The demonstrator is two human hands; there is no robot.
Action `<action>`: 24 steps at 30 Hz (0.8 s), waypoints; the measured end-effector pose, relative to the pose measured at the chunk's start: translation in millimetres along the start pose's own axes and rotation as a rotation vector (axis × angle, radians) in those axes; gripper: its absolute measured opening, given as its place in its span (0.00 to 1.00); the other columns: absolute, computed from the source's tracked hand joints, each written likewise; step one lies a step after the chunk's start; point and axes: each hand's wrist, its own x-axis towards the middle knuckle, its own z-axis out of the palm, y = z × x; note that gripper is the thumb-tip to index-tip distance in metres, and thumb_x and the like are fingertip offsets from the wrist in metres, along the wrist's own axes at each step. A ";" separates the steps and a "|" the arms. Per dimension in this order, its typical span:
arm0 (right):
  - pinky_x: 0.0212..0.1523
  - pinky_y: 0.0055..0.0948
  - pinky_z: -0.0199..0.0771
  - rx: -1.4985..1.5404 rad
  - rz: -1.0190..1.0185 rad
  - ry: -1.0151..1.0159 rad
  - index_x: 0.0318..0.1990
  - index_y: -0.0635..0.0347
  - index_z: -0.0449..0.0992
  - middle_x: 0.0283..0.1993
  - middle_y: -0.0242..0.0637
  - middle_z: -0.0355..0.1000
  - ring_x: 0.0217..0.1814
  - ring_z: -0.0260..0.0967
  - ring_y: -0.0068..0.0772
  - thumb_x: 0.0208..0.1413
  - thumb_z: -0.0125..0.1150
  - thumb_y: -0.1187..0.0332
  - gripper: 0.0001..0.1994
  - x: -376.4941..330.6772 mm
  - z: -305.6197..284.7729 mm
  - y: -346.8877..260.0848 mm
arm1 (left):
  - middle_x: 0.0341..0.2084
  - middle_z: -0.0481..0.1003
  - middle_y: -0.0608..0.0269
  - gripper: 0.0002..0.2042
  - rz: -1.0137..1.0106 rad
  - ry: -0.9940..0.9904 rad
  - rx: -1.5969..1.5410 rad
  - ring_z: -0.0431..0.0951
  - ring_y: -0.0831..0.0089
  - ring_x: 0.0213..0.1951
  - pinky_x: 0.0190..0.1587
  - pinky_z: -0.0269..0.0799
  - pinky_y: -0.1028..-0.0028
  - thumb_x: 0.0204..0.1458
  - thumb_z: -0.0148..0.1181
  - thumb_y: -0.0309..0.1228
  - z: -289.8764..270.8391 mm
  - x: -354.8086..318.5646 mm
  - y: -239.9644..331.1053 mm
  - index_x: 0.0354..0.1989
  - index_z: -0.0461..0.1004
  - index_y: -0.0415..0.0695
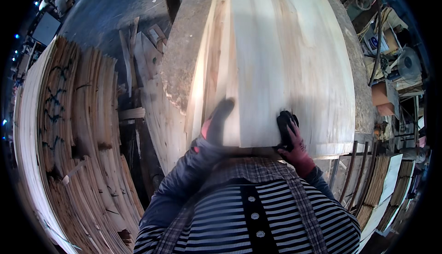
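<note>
One broad, pale, flat wooden veneer sheet [262, 47] lies lengthwise on the speckled grey-brown bench [182, 56], its near end close to the bench's near edge. It is probably light and bendy, smooth under gloves and apt to split along the grain, so a wide two-handed hold at the near end should suit it best. The right hand [293, 139], in a pink-and-black glove, rests on the sheet's near end, thumb spread from the fingers, with most of the sheet stretching beyond it. The left hand [220, 120], gloved and blurred, is over a narrower brown-streaked veneer strip [214, 60] toward the bench's left edge; whether it grips, I cannot tell.
</note>
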 end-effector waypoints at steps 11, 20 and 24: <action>0.54 0.47 0.52 -0.212 -0.048 0.055 0.51 0.63 0.60 0.56 0.55 0.51 0.58 0.46 0.58 0.30 0.65 0.55 0.38 63.2 7.9 -13.0 | 0.53 0.55 0.48 0.37 0.013 -0.020 0.301 0.58 0.63 0.53 0.55 0.54 0.71 0.44 0.54 0.28 -13.0 15.3 -12.6 0.59 0.36 0.39; 0.60 0.42 0.41 -0.130 0.161 0.255 0.55 0.54 0.56 0.59 0.44 0.49 0.62 0.43 0.45 0.42 0.55 0.53 0.32 278.3 0.0 93.5 | 0.45 0.67 0.56 0.26 0.238 -0.019 0.584 0.67 0.72 0.45 0.47 0.63 0.76 0.48 0.52 0.26 -60.0 12.7 -76.4 0.56 0.51 0.40; 0.61 0.48 0.33 -0.525 0.488 0.274 0.58 0.56 0.50 0.61 0.45 0.44 0.64 0.39 0.43 0.41 0.56 0.53 0.36 327.1 -12.3 98.5 | 0.48 0.62 0.48 0.28 0.088 -0.103 0.552 0.62 0.57 0.50 0.53 0.55 0.67 0.43 0.56 0.33 -60.2 4.9 -62.9 0.54 0.56 0.41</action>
